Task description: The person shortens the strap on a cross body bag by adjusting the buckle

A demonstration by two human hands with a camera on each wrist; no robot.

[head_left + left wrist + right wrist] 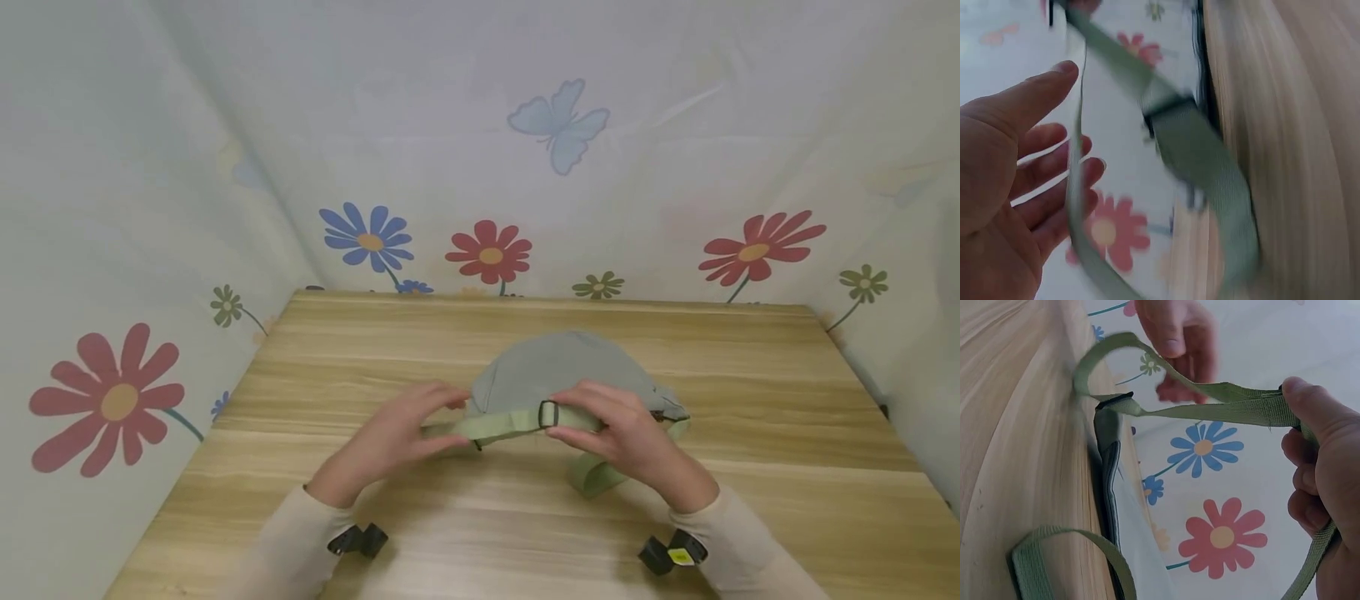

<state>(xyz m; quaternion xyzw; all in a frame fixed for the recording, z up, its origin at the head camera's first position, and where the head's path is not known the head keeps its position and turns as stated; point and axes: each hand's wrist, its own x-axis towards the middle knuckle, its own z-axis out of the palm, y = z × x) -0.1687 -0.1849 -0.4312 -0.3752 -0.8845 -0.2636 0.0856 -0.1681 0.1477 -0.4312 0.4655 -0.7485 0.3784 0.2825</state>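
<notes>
A grey waist bag (562,367) lies on the table with its curved side away from me. Its light green webbing strap (498,426) runs along the near side, through a black slider buckle (542,415). My right hand (626,429) pinches the strap beside the buckle; in the right wrist view its thumb and curled fingers (1302,503) hold the webbing. At the bag's left end is my left hand (393,429). In the left wrist view its fingers (1054,169) are spread and loosely bent, with a strap loop (1075,187) passing in front of them.
A loose strap loop (596,477) hangs below my right hand. The wood-grain table (375,350) is bordered by a white flower-printed curtain (420,150) behind and at both sides. Black wrist devices (360,540) sit on both sleeves.
</notes>
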